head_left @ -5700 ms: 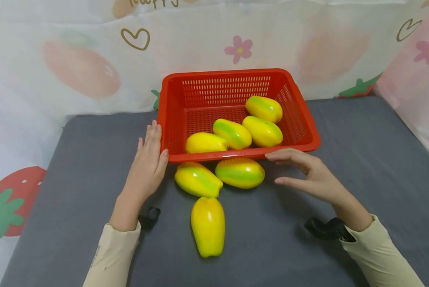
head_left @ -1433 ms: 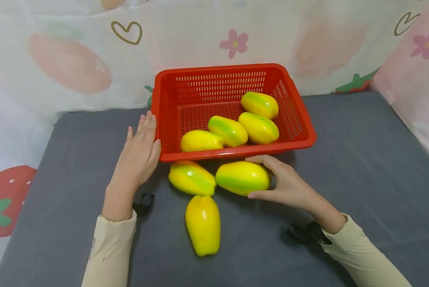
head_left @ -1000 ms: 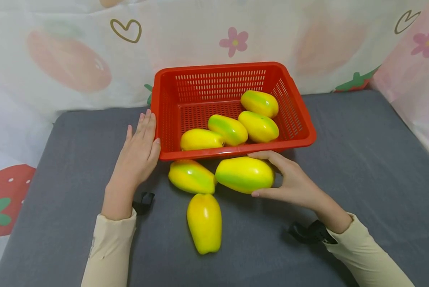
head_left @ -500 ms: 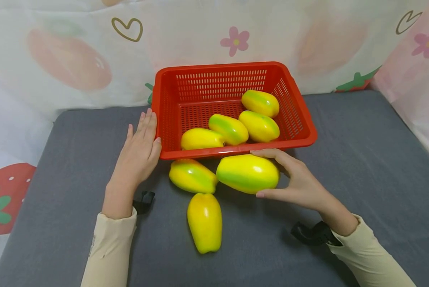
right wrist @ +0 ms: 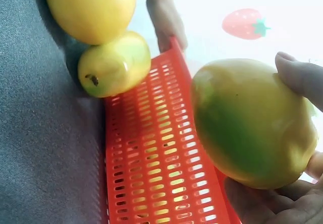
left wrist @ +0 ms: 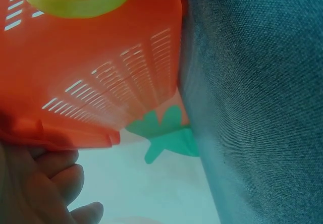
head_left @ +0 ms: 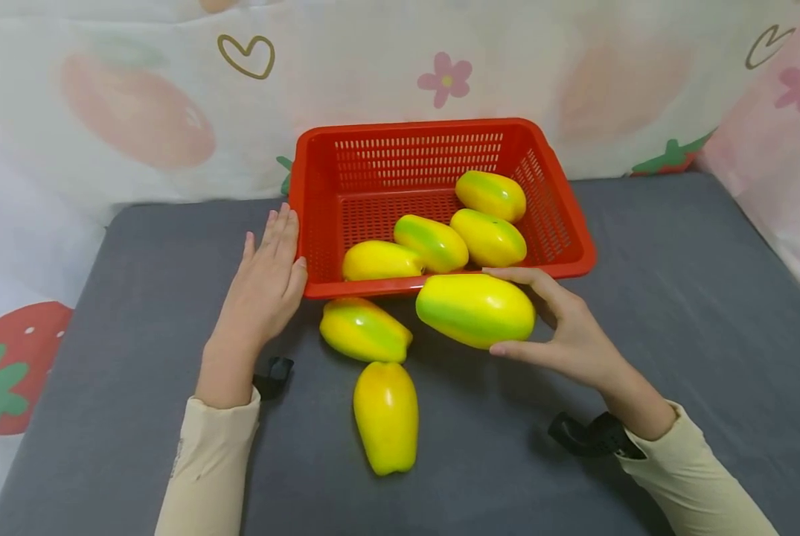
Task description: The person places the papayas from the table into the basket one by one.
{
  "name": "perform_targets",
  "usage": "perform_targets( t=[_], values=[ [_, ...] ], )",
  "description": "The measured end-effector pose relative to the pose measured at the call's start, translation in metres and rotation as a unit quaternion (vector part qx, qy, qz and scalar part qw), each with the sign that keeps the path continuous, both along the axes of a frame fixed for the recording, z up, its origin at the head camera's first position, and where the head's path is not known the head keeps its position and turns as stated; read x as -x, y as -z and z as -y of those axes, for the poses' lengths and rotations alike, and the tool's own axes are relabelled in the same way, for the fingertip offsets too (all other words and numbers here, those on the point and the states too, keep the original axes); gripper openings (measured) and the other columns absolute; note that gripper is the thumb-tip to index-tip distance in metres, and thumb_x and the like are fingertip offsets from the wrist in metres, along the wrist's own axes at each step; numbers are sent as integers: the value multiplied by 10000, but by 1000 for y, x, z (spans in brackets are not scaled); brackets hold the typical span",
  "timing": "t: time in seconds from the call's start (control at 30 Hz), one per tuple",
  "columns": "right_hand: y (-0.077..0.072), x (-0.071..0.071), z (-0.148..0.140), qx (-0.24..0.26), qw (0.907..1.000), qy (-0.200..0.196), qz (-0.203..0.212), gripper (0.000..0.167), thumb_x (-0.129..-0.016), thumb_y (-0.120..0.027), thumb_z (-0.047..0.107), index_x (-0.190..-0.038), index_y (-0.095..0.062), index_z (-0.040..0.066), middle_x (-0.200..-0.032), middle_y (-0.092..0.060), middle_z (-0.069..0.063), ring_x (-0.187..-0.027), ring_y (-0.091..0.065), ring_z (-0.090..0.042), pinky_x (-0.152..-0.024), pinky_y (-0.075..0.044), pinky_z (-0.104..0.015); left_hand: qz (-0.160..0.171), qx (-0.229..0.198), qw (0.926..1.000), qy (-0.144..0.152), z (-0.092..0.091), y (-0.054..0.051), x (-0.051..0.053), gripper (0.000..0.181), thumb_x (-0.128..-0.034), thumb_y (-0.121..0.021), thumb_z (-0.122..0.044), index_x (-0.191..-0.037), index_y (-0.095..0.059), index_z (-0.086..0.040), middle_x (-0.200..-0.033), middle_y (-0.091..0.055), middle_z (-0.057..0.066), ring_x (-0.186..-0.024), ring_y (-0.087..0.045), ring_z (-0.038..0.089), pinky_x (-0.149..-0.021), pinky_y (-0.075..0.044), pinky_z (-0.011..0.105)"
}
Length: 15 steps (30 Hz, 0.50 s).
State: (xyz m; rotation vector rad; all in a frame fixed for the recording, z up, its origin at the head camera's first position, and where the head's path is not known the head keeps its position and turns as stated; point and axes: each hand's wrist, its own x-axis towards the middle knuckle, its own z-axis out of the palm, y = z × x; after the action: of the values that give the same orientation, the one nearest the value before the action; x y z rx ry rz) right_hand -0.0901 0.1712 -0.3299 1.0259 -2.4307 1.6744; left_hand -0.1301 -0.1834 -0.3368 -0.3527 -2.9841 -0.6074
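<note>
In the head view the right hand [head_left: 567, 327] grips a yellow-green papaya-like fruit [head_left: 476, 311] by its right end, raised in front of the basket's front rim. The right wrist view shows that fruit [right wrist: 247, 123] between thumb and fingers, beside the perforated wall. With straight fingers, the left hand [head_left: 259, 290] rests against the left side of the red basket [head_left: 315, 208]. Four fruits lie in the basket, one of them at its front left [head_left: 381, 260]. On the cloth, one fruit [head_left: 365, 330] lies before the basket and another [head_left: 386, 417] nearer the camera, their ends touching.
A grey cloth [head_left: 674, 298] covers the table. Behind the basket hangs a pale curtain [head_left: 373, 67] printed with fruit, flowers and hearts. Black straps with devices are on both wrists, the right one [head_left: 590, 435] near the sleeve cuff.
The right hand has taken hold of the fruit that lay right of the other in front of the basket, and has raised it off the cloth toward the rim. The left hand remains at the basket's side.
</note>
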Motion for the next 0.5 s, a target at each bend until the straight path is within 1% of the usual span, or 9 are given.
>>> perform_targets(
  t=[0.2,0.4,0.5],
  values=[
    [-3,5,2,98,9999,-38,41,747,-674,-794,-79,-1333,-460,31,-1321,-514,-53,-1115,-498,-179,-935,-432,-216,-21,25,10000,-32,-1,0,0,596,-990,-287,-246,-1508,-92,-26,-1574,-50,97,-1441,-13,227,-1134,-17,497],
    [-12,12,9,124,9999,47,-54,750,-669,-792,-81,-1331,-465,52,-1324,-509,-40,-1152,-452,-195,-934,-420,-220,-36,25,10000,-55,-1,1,-1,599,-989,-295,-245,-1508,-95,-24,-1573,-51,97,-1441,-18,230,-1133,-22,502],
    [-16,16,12,105,9999,52,-96,752,-664,-788,-94,-1329,-469,53,-1319,-506,-34,-1152,-455,-206,-926,-430,-226,-54,38,10000,-69,-1,2,-1,600,-989,-292,-248,-1508,-90,-26,-1573,-48,94,-1440,-17,229,-1132,-24,504]
  ],
)
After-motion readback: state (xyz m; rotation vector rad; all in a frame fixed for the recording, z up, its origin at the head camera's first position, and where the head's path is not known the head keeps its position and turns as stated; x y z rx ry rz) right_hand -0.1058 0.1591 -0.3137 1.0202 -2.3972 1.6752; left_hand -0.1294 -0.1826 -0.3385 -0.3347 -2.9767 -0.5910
